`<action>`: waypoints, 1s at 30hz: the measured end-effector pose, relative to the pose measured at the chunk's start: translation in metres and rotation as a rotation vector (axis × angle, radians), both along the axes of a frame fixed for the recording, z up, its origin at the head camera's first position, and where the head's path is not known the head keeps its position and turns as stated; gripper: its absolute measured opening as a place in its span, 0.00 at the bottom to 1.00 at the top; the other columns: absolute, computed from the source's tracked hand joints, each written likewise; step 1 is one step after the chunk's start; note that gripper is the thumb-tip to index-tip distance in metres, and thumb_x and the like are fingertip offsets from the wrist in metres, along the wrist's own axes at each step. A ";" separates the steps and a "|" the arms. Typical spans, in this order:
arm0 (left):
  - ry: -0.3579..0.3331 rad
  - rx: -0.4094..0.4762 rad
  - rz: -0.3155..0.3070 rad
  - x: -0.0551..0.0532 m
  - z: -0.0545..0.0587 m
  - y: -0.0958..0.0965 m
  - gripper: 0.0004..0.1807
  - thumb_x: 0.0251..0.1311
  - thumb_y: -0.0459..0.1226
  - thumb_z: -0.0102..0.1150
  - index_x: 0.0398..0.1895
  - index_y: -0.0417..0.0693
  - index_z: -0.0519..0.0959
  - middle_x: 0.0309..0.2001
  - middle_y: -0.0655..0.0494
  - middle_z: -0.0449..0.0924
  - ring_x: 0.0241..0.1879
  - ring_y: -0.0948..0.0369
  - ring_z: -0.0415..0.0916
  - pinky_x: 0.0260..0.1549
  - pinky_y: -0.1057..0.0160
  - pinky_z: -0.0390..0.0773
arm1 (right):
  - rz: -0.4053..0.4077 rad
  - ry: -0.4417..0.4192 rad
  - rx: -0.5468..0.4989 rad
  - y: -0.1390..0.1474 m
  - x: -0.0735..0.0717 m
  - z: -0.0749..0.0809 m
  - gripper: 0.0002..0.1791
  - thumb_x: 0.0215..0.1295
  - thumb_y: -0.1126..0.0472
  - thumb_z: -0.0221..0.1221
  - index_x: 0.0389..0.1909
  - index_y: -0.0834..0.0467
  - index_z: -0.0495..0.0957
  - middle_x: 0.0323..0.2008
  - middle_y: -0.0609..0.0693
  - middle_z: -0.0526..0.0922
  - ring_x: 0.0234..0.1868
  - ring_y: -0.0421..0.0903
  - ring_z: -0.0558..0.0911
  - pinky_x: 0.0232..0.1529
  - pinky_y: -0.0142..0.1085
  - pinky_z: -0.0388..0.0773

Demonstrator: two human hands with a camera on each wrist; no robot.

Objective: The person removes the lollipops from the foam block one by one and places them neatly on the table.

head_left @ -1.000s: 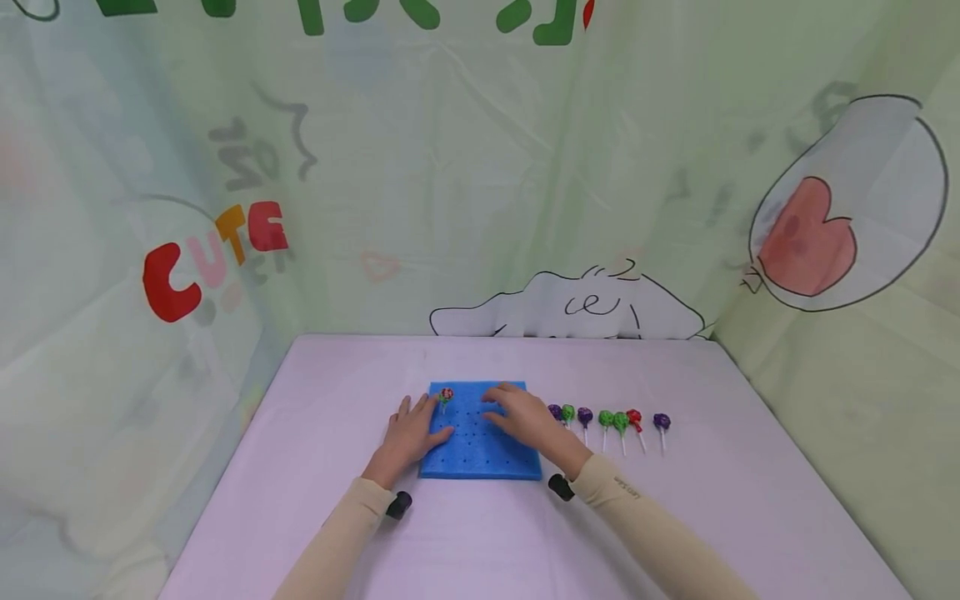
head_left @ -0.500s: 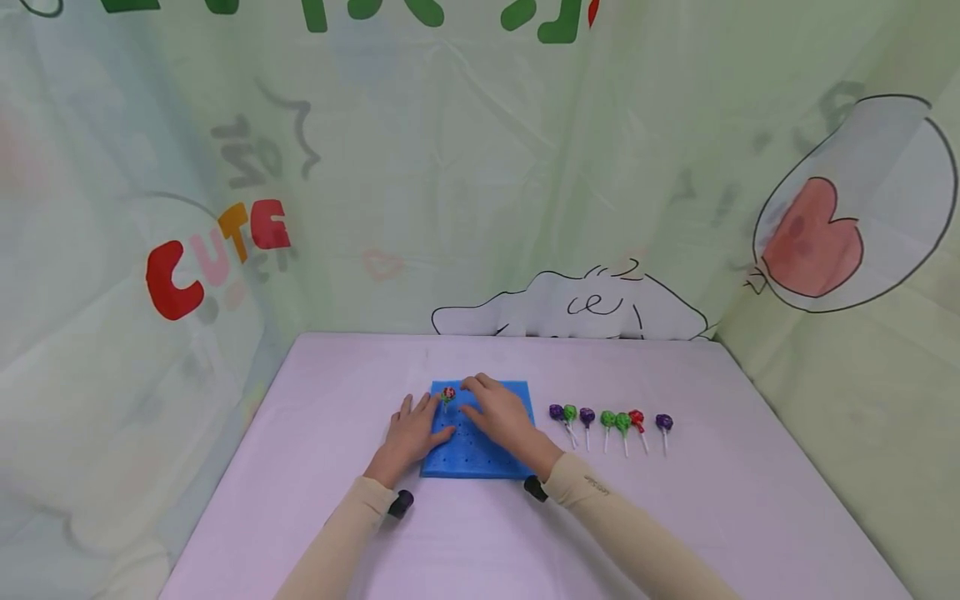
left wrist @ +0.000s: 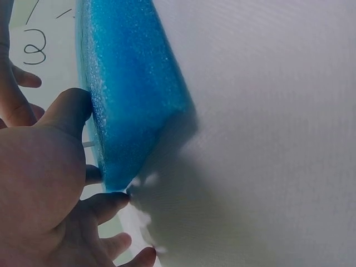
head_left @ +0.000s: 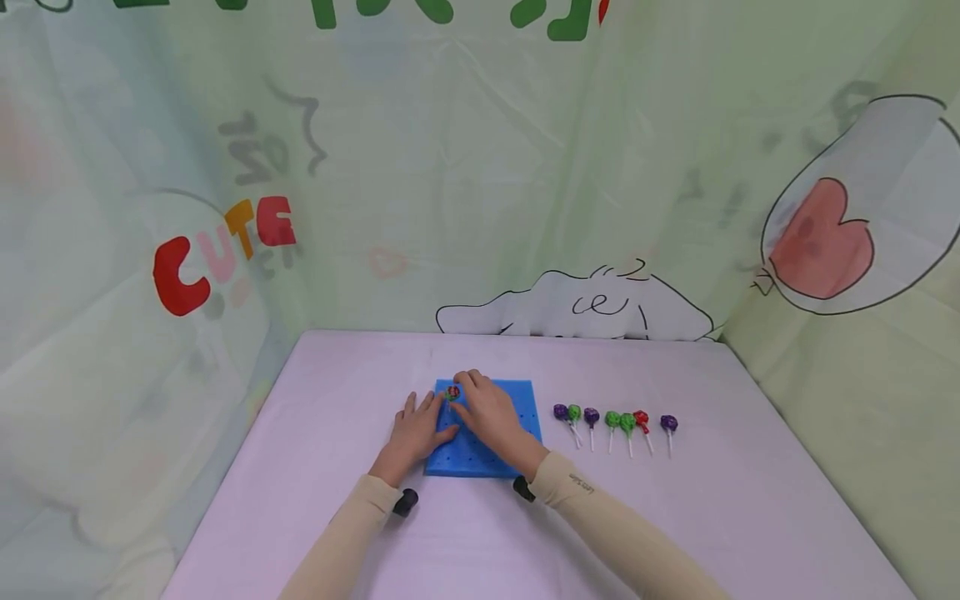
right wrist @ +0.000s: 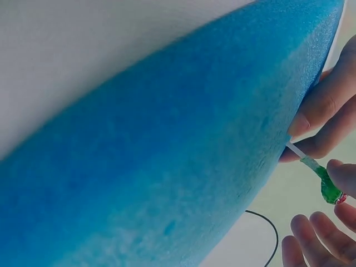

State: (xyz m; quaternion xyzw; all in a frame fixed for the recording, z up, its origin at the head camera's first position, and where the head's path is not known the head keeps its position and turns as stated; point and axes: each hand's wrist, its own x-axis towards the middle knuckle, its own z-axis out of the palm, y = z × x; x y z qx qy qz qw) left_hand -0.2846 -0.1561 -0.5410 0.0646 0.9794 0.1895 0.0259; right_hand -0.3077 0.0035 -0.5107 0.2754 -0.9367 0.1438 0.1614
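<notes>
A blue foam board [head_left: 465,462] with rows of small holes lies on the table. In its far left corner stands a lollipop [head_left: 452,393] with a green and red wrapper, its white stick in the foam. My right hand [head_left: 491,417] pinches the wrapped head between thumb and fingers; the right wrist view shows the thumb [right wrist: 342,173] against the green wrapper. My left hand [head_left: 412,429] rests on the board's left edge, thumb spread over the top and fingers extended along the side. In the left wrist view, the left hand [left wrist: 44,172] touches the foam near its corner.
Right of the board lies a row of several loose lollipops: purple [head_left: 592,416], green [head_left: 612,419] and red [head_left: 641,418], with another purple lollipop [head_left: 669,424] at the far right. A printed curtain [head_left: 495,167] surrounds the pale table [head_left: 615,517] at back and sides.
My right hand has moved left across the board to the standing lollipop, and its thumb and fingers have closed on the head. The left hand has stayed on the board's edge.
</notes>
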 end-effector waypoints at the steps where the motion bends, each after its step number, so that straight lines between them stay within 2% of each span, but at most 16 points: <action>1: -0.002 -0.001 0.001 0.000 0.000 0.000 0.42 0.68 0.58 0.56 0.77 0.43 0.61 0.76 0.38 0.59 0.77 0.33 0.48 0.69 0.32 0.60 | -0.002 0.010 0.003 0.000 0.000 0.000 0.22 0.67 0.51 0.65 0.58 0.52 0.72 0.51 0.51 0.80 0.46 0.46 0.83 0.43 0.39 0.85; 9: -0.004 -0.012 0.001 -0.001 0.000 0.001 0.42 0.68 0.58 0.55 0.77 0.44 0.61 0.76 0.38 0.59 0.77 0.33 0.47 0.69 0.32 0.60 | 0.020 0.056 -0.008 -0.002 -0.001 -0.003 0.18 0.67 0.55 0.66 0.54 0.54 0.74 0.46 0.49 0.80 0.41 0.44 0.82 0.39 0.37 0.84; 18: -0.009 -0.012 0.007 -0.001 0.000 0.000 0.42 0.69 0.58 0.54 0.77 0.43 0.60 0.76 0.38 0.59 0.77 0.33 0.47 0.69 0.33 0.60 | 0.032 0.041 -0.022 -0.005 -0.001 -0.001 0.17 0.68 0.56 0.65 0.53 0.54 0.76 0.48 0.50 0.81 0.45 0.45 0.83 0.43 0.39 0.85; 30: -0.013 -0.001 0.009 -0.001 -0.001 0.001 0.42 0.69 0.58 0.54 0.77 0.44 0.60 0.77 0.38 0.58 0.77 0.33 0.46 0.70 0.32 0.59 | 0.029 0.086 -0.034 -0.001 -0.003 -0.002 0.16 0.67 0.55 0.66 0.51 0.53 0.75 0.47 0.49 0.81 0.44 0.44 0.83 0.40 0.36 0.84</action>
